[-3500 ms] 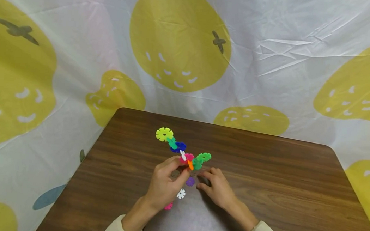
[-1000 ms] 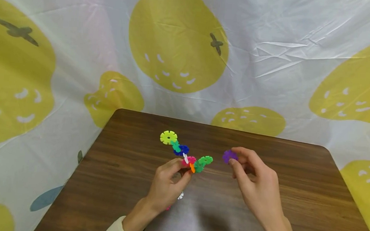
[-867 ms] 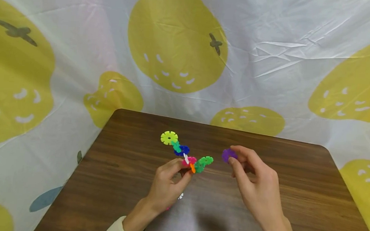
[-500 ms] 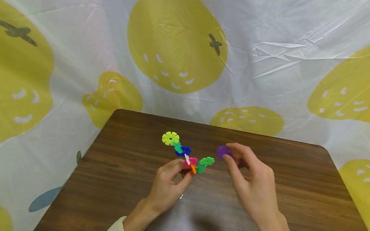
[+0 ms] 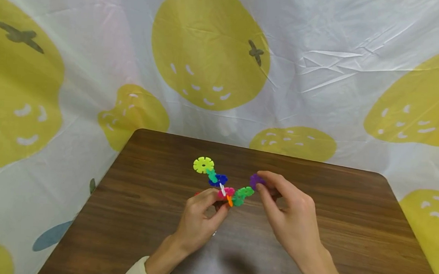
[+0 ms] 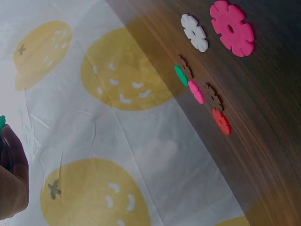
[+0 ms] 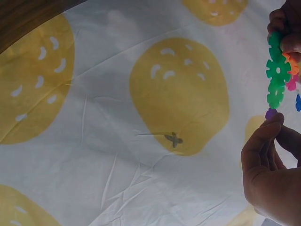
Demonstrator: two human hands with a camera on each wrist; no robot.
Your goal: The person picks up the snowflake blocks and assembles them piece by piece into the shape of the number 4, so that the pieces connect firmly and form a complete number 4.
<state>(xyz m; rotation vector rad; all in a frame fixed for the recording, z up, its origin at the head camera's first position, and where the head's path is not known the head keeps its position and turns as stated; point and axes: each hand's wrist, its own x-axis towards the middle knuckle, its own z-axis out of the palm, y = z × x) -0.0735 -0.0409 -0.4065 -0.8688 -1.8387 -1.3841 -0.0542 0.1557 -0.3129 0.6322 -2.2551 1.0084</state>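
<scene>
My left hand (image 5: 199, 215) pinches a chain of slotted plastic building discs near its orange disc (image 5: 230, 201) and pink disc (image 5: 228, 191). One end of the chain runs up through white, blue and teal to a yellow-green disc (image 5: 206, 169); the other branches right in green discs (image 5: 239, 200). My right hand (image 5: 294, 217) pinches a purple disc (image 5: 255, 180) between thumb and index finger. In the right wrist view the purple disc (image 7: 269, 114) is mostly covered by fingertips and meets the lower edge of the end green disc (image 7: 274, 100).
On the brown wooden table (image 5: 349, 229), loose discs lie in the left wrist view: a large pink one (image 6: 241, 36), a white one (image 6: 201, 41), a red one (image 6: 221, 123) and several more. A white cloth with yellow fruit (image 5: 210, 48) hangs behind the table's far edge.
My right hand has picked the purple disc off the table, lifted it and brought it left to the green end of the chain. My left hand has stayed nearly still, holding the chain.
</scene>
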